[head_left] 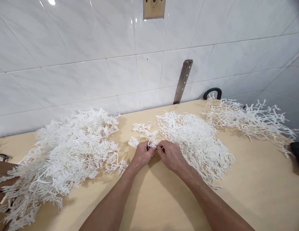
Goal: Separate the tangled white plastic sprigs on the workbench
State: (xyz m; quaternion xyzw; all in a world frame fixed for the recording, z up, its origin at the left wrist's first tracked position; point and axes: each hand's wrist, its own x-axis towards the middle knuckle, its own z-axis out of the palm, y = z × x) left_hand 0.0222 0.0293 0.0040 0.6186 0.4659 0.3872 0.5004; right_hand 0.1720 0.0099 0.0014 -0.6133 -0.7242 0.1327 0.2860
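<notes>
Between the heaps, my left hand [144,153] is closed around a white branched plastic sprig [142,131], whose twigs fan out above the fingers. My right hand [170,154] meets it there, thumb and fingertips pinched at the sprig's near end; what exactly they grip is too small to make out. Just right of that hand lies a flat pile of short white plastic twigs [199,144]. A taller heap of white branched sprigs [74,150] spreads over the left side, with some loose pieces close to my left wrist.
Bare white branching stems [248,118] lie at the table's right end, near a black curved handle [212,92] and a black object [297,154]. A brown box [4,179] stands at the left edge. Behind the wooden table [161,205], a metal bracket [183,81] is fixed to the tiled wall.
</notes>
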